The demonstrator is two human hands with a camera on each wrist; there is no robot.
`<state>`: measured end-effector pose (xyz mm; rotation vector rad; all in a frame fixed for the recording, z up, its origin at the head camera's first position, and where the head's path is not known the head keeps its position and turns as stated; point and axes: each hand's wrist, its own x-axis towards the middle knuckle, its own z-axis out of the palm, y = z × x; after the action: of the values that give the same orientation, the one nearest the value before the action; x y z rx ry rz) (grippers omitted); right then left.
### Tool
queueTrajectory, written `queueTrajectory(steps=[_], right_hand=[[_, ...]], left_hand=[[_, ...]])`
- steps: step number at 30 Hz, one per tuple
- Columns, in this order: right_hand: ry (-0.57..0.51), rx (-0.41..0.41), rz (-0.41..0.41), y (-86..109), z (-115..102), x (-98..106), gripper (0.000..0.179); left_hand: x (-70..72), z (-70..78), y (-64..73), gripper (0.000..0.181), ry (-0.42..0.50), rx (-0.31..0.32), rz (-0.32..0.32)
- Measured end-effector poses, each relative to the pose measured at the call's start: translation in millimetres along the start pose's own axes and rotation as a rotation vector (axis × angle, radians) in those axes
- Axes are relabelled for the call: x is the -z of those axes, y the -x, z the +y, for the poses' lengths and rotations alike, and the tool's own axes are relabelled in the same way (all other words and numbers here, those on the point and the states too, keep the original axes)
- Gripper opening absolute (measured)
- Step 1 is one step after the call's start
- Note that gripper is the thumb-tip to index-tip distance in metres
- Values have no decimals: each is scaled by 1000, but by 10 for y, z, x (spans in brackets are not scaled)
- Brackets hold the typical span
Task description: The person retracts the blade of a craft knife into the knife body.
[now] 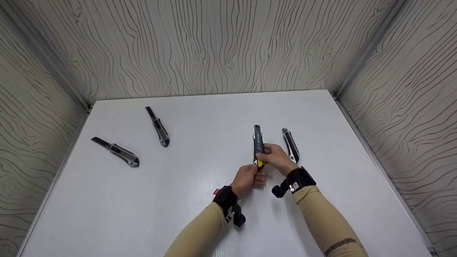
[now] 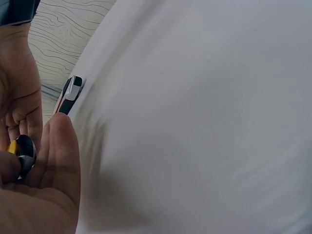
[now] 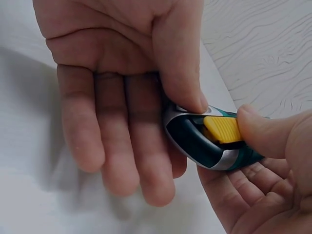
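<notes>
In the head view both hands meet on a utility knife point(image 1: 258, 141) right of the table's middle, its long dark end pointing away. My left hand point(image 1: 247, 178) pinches the near end between thumb and index finger, its other fingers loosely extended. My right hand point(image 1: 278, 157) grips the body from the right, thumb on top and fingers beneath. The right wrist view shows the right thumb point(image 3: 258, 129) at the yellow ribbed part point(image 3: 222, 129), near the knife's rounded dark teal and silver end. A second utility knife point(image 1: 291, 145) lies just right of the right hand.
On the table's left part lie two utility knives, one farther back point(image 1: 159, 128) and one nearer the left edge point(image 1: 119, 152), both with dark blades extended. The white table point(image 1: 200, 142) is bordered by wood-grain panels point(image 1: 214, 50) at the back and both sides.
</notes>
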<state>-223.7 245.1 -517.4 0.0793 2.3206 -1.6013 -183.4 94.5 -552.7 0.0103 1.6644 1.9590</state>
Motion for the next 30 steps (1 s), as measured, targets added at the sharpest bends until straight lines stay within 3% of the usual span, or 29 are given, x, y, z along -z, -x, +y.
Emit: queueTrajectory(steps=[14,22,30], right_hand=[[21,-30,47,-15,121,197,45],[183,-101,95,-52,146,261,56],[378,-160,155,-77,141,313,59]], left_hand=[[-67,1,-30,34,-37,18,12],[76,25,1,36,-16,41,74],[190,63,45,38,-18,32,83]])
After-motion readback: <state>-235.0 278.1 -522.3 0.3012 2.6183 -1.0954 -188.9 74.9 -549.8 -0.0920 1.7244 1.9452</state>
